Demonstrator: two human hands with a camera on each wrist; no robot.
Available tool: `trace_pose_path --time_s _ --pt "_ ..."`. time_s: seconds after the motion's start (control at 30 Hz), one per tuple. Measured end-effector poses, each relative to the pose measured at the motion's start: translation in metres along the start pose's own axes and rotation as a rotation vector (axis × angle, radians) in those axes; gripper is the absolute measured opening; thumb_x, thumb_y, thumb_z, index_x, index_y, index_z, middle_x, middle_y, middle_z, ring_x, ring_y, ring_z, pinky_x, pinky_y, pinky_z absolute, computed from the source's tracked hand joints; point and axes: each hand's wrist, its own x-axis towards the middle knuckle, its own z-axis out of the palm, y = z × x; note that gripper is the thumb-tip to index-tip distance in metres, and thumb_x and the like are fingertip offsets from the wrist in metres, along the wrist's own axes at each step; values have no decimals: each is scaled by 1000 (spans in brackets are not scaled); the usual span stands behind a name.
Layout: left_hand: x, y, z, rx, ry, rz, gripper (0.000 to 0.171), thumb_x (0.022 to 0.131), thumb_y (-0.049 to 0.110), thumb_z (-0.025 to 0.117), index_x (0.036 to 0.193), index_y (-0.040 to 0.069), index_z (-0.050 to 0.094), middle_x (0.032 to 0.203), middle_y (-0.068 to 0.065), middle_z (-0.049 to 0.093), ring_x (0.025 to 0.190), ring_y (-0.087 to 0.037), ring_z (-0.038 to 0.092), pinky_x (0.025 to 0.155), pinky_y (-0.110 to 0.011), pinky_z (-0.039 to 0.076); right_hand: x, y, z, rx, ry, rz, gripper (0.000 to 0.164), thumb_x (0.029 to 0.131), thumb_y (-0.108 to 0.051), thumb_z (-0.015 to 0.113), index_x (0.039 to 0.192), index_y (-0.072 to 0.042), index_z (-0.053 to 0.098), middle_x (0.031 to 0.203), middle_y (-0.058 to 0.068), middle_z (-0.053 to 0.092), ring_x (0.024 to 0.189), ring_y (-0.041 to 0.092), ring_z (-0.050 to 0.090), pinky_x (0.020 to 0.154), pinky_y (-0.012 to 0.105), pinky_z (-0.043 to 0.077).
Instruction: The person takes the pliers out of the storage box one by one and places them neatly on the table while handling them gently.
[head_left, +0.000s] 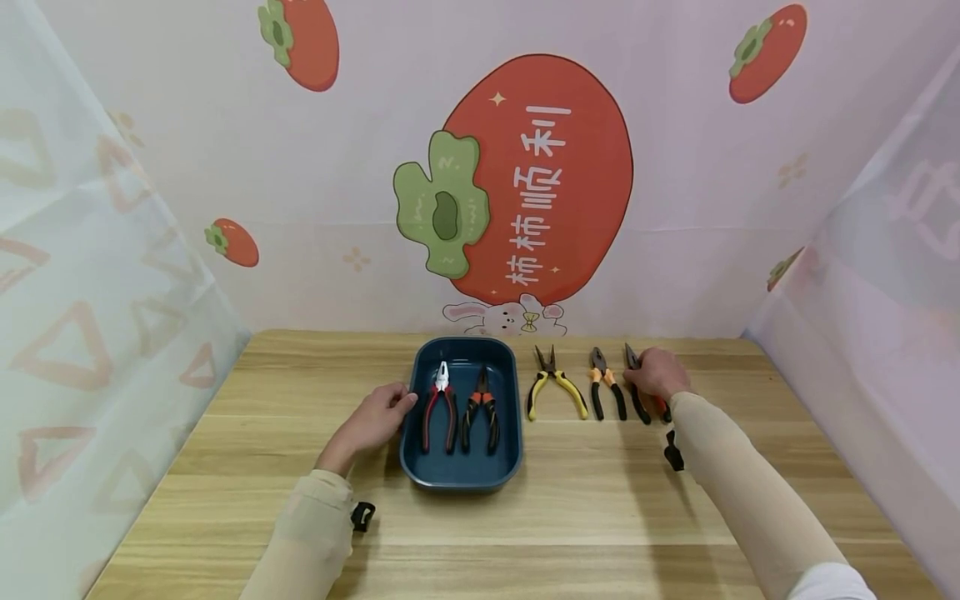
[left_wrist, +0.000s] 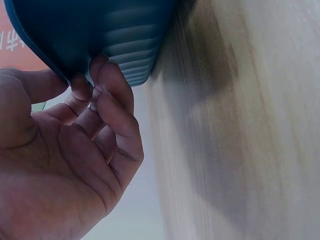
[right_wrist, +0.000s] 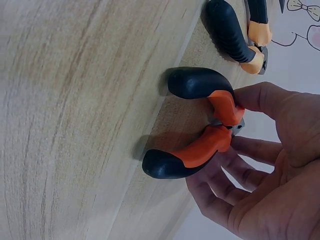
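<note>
Orange-black pliers (right_wrist: 219, 139) are pinched by your right fingers (right_wrist: 262, 97), tray (head_left: 461, 482) by left fingers (left_wrist: 120, 125): apparent pick-up step, calling next for steady lift.

A light wood-grained tabletop (head_left: 585, 512) runs back to a pale pinkish backdrop (head_left: 682, 275), printed with a large red persimmon (head_left: 596, 175) bearing white Chinese characters (head_left: 538, 187), several smaller persimmons (head_left: 238, 243) and a white rabbit (head_left: 497, 318). Whitish hangings flank it, the left one (head_left: 52, 200) marked with faint reddish triangles (head_left: 75, 354). Soft light leaves blurred shadows on the wood.
</note>
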Motion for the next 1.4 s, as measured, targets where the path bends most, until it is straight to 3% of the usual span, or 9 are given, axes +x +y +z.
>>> trace_pose_path --time_s 0.47,0.67,0.73,0.83,0.9,1.0,1.2,1.3,1.4 --pt "0 1 0 -6 -1 3 28 109 17 47 87 0 53 71 -6 47 63 -21 47 59 -32 38 0 -1 2 -2 23 2 29 98 -23 61 89 4 67 71 10 61 58 22 53 56 35 43" --pt "-1 2 -1 -11 -4 2 27 109 17 47 87 1 52 71 -6 47 63 -22 47 59 -32 38 -3 -2 0 25 26 10 27 97 -22 59 85 2 63 62 5 48 51 17 45 52 34 38" --pt "-1 2 -1 -15 -2 1 27 109 16 47 87 0 53 71 -6 48 64 -22 48 59 -33 38 -4 -3 -1 21 39 4 29 97 -21 60 94 7 66 71 17 58 56 22 53 57 39 47" --pt "0 2 -1 -20 -4 -2 27 109 16 47 88 0 53 71 -6 48 64 -22 48 59 -32 39 -6 -6 -4 15 48 -1 43 99 -22 61 120 15 62 111 36 63 86 40 66 79 54 54" --pt "0 1 -1 -21 -5 -2 27 109 16 47 87 1 53 71 -6 48 64 -22 48 59 -33 39 -9 -9 -6 13 49 -3 53 99 -23 61 132 18 53 135 39 51 110 49 60 92 61 49" --pt "0 1 -1 -22 -6 -3 27 109 17 47 87 1 52 71 -6 48 64 -22 48 59 -33 38 -11 -15 -8 21 47 1 55 100 -25 61 135 16 51 140 36 49 119 51 55 96 62 47" --pt "-1 1 -2 -25 -9 -10 27 109 18 47 88 1 52 72 -6 48 65 -22 48 60 -33 38 -18 -23 -11 22 95 -48 50 98 -25 64 128 14 58 130 34 58 104 44 63 88 58 51" --pt "-2 2 -1 -26 -8 -12 27 109 17 47 88 2 52 72 -7 48 65 -22 47 60 -33 38 -21 -27 -12 27 115 -75 33 96 -24 65 102 9 67 91 24 66 70 29 61 66 45 52" --pt "-2 2 -1 -24 -5 -11 27 109 17 47 87 2 52 72 -7 47 64 -22 47 60 -33 38 -23 -31 -12 32 132 -111 25 95 -21 65 81 0 63 64 9 53 53 19 45 53 36 39"
